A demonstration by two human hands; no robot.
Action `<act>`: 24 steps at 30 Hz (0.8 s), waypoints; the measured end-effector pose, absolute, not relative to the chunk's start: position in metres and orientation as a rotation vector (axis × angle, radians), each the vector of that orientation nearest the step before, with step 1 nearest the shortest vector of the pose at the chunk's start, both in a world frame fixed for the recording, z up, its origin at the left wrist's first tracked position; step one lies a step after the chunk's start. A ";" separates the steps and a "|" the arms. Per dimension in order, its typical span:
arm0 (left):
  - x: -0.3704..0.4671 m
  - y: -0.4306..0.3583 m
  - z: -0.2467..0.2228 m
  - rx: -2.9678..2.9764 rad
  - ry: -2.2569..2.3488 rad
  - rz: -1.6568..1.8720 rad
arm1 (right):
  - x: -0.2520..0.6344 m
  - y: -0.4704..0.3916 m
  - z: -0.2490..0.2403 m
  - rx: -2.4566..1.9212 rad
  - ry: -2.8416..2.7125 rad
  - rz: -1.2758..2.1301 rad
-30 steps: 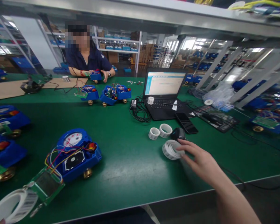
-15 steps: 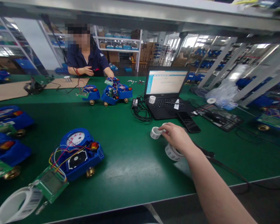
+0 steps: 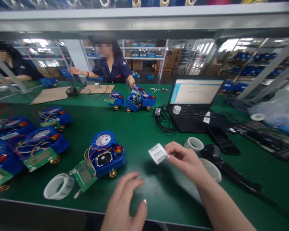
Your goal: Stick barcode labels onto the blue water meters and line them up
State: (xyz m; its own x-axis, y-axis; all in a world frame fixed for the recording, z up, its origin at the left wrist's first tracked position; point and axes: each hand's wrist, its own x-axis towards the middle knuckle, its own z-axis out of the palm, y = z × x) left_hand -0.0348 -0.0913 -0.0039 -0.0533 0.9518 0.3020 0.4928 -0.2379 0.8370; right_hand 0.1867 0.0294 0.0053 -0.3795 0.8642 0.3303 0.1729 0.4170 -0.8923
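Note:
My right hand (image 3: 186, 162) pinches a white barcode label (image 3: 158, 154) by its right edge, held above the green table. My left hand (image 3: 126, 202) is open at the table's front edge, fingers apart and thumb spread, with nothing in it. Ahead and to its left lies a blue water meter (image 3: 108, 154) with its housing open, coloured wires running to a green circuit board with a display (image 3: 84, 175). A white label roll (image 3: 59, 186) stands beside that board. Near my right wrist are a small roll (image 3: 194, 144) and a larger, partly hidden roll (image 3: 213, 170).
A black handheld scanner (image 3: 233, 173) lies right of the rolls, with a phone (image 3: 223, 139) and laptop (image 3: 195, 109) behind. Several more meters (image 3: 40, 141) crowd the left. Across the table, a co-worker's hand (image 3: 132, 84) touches another meter group (image 3: 139, 99). A shelf beam (image 3: 144, 21) spans overhead.
My right hand has left the rolls and now holds a barcode label. My left hand has come into view. The camera has turned left, and the co-worker's other arm is now stretched out sideways.

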 end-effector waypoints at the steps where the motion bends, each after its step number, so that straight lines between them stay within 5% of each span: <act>1: -0.024 -0.081 -0.005 1.632 1.514 1.259 | 0.180 0.027 0.004 -0.836 -1.743 1.104; 6: 0.008 -0.037 -0.011 1.078 1.261 1.440 | 0.160 0.019 -0.011 -0.802 -1.632 1.249; 12: 0.007 -0.026 -0.009 1.105 1.310 1.407 | 0.156 0.015 -0.021 -0.998 -1.562 1.380; 24: -0.003 -0.026 -0.017 0.928 1.355 1.485 | 0.163 0.020 -0.018 -1.056 -1.567 1.201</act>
State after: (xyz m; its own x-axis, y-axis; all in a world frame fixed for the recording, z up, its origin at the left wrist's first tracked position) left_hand -0.0027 -0.0262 -0.0168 -0.3190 0.9469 -0.0396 -0.1265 -0.0011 0.9920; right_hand 0.1634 0.0201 -0.0184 -0.2590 0.9557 0.1398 0.1137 0.1739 -0.9782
